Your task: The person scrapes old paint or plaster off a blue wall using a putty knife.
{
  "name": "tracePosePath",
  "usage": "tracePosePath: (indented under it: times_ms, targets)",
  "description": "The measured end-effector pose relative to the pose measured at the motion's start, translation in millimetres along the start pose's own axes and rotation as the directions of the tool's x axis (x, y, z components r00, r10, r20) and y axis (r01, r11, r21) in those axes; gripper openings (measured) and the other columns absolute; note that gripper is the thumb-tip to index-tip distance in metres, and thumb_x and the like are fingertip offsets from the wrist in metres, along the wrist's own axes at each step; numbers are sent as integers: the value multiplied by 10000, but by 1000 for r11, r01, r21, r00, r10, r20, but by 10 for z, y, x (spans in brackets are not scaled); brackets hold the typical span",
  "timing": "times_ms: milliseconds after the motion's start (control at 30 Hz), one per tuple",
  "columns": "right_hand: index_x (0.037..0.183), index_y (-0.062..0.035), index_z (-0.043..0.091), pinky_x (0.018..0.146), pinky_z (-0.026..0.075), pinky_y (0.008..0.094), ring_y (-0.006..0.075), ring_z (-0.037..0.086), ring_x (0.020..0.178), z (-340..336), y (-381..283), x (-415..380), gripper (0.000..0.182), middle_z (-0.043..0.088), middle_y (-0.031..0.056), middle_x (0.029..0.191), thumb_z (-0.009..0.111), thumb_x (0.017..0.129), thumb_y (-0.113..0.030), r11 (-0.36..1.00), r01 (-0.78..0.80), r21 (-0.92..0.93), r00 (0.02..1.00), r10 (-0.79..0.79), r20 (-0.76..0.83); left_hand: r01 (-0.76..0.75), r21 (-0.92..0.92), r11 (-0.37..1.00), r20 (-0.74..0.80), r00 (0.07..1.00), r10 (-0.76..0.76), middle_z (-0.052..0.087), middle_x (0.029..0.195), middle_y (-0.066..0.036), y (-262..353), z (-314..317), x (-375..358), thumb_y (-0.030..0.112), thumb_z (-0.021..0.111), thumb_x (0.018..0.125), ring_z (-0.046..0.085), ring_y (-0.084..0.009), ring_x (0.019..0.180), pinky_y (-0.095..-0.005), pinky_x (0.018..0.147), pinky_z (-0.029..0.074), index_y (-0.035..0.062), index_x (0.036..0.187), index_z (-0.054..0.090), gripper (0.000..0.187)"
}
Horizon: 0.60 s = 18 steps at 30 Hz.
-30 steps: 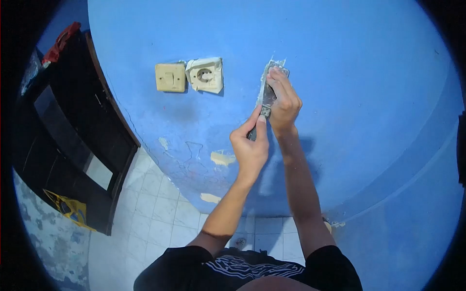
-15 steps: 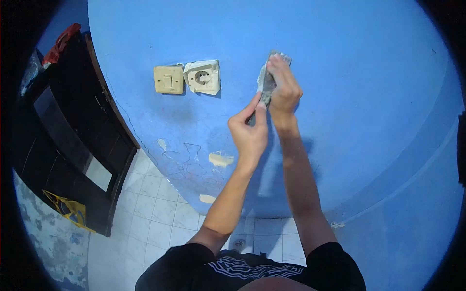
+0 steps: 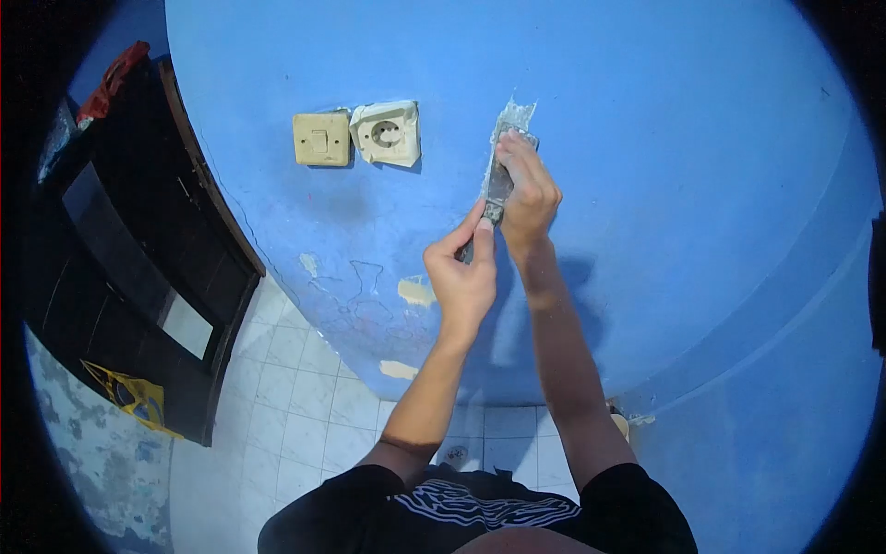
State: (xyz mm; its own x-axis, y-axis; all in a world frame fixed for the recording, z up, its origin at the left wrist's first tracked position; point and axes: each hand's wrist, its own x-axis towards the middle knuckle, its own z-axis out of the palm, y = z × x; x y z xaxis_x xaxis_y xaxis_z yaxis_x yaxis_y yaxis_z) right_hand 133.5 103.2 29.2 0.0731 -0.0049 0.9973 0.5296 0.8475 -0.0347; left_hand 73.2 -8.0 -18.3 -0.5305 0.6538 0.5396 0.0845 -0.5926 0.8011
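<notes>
A scraper with a flat grey blade lies against the blue wall, tilted slightly to the right. My left hand grips its dark handle between thumb and fingers. Higher up, my right hand presses its fingers on the blade near the upper end. Whitish filler is smeared on the wall above the blade and along its left edge.
A yellowed light switch and a socket sit on the wall to the left. Pale patches mark the wall lower down. A dark door with a yellow bag stands far left, above a tiled floor.
Both hands and the scraper have moved down the wall and slightly left. A whitish smear now shows above the blade.
</notes>
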Motion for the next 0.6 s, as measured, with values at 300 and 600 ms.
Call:
tracePosePath:
  times_ms: [300,600]
  targets:
    - [903,-9,712,887,576,372,288,697,1060,-6,8,108,152,730,126,1031,671,763,32,1000,1,1,1000,-1,-5,-3,-19,1000,-14,1000,2,550,647,39,86,34,25,92,614,957,430,-18,511,-195,446,323,-21,1241,671,311]
    - [862,-11,705,864,584,364,278,704,1040,-9,17,5,111,730,109,998,677,763,31,1000,-13,21,999,14,-30,-23,-10,1000,-15,1000,23,542,636,33,39,57,32,81,605,959,422,-26,488,-201,421,316,-31,1234,671,304]
